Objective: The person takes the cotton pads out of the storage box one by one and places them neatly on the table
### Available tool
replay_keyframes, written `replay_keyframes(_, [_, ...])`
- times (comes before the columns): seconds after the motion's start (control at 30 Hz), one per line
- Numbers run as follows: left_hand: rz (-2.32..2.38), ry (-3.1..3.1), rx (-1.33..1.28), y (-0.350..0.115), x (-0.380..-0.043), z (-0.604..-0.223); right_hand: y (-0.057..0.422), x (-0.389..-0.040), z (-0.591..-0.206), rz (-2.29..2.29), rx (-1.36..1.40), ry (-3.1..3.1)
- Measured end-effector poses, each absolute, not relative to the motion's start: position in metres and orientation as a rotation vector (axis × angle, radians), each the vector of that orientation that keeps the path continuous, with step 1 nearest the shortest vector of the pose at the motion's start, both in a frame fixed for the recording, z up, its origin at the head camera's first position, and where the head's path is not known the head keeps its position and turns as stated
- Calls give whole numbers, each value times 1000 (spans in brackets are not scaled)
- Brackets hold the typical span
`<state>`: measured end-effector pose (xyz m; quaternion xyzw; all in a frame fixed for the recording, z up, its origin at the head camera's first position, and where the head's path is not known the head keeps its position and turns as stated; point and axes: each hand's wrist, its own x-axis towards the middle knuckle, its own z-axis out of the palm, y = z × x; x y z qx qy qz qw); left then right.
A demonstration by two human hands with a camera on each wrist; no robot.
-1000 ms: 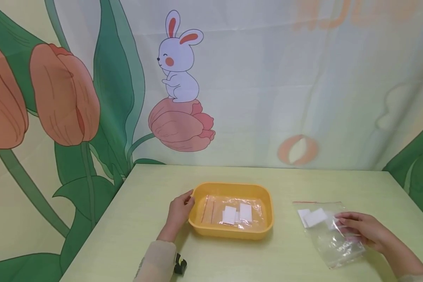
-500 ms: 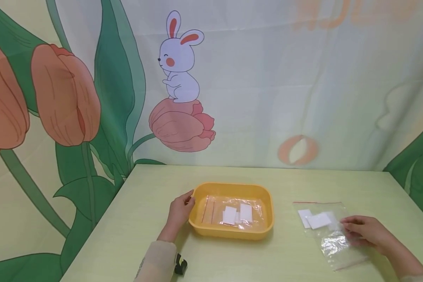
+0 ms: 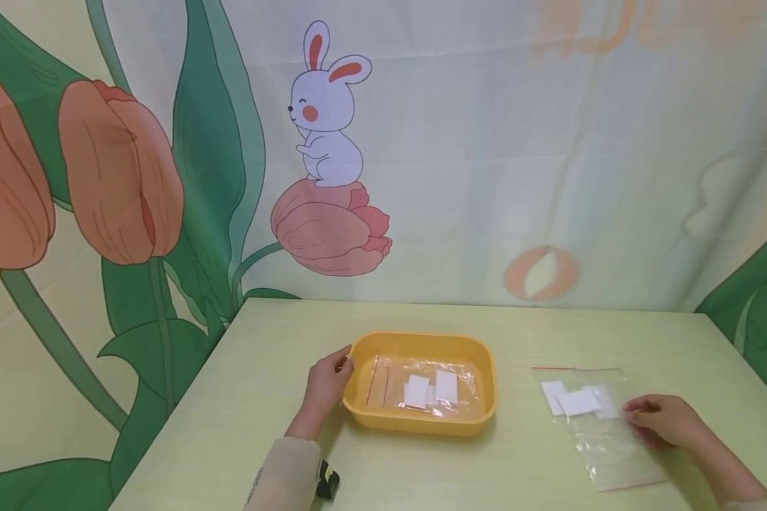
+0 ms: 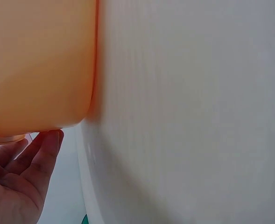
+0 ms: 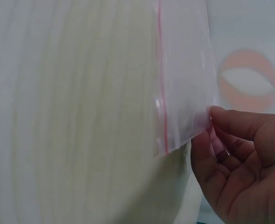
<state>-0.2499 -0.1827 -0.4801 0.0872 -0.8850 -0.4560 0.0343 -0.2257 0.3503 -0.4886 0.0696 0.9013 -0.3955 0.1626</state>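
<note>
My left hand (image 3: 324, 387) holds the left rim of a yellow plastic basin (image 3: 415, 425); in the left wrist view, fingertips touch the basin's outer wall (image 4: 44, 70). Inside the basin lies a clear zip bag (image 3: 393, 362) with red lines and several white rectangular pieces (image 3: 446, 387). To the right, my right hand (image 3: 667, 422) pinches the right edge of a clear zip bag (image 3: 620, 454) between thumb and fingers. White pieces (image 3: 579, 402) show at its upper left; whether a second bag overlaps there I cannot tell. The right wrist view shows the bag's red seal line (image 5: 163, 93).
A small black object (image 3: 327, 480) sits beside the left sleeve (image 3: 287, 472). The pale table (image 3: 422, 475) ends at the back against a printed curtain (image 3: 454, 142) with tulips and a rabbit.
My right hand has shifted slightly right and toward me, and the bag it pinches has spread flatter on the table. The left hand and basin stay put.
</note>
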Motion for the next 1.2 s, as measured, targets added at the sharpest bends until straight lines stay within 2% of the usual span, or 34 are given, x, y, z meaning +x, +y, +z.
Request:
replay_keyframes(0.37, [-1397, -2725, 266, -182, -250, -481, 349, -231, -496, -1066, 280, 2565])
replay_keyframes(1.2, [-1390, -2710, 202, -183, -247, -479, 343, -225, -492, -907, 98, 2747])
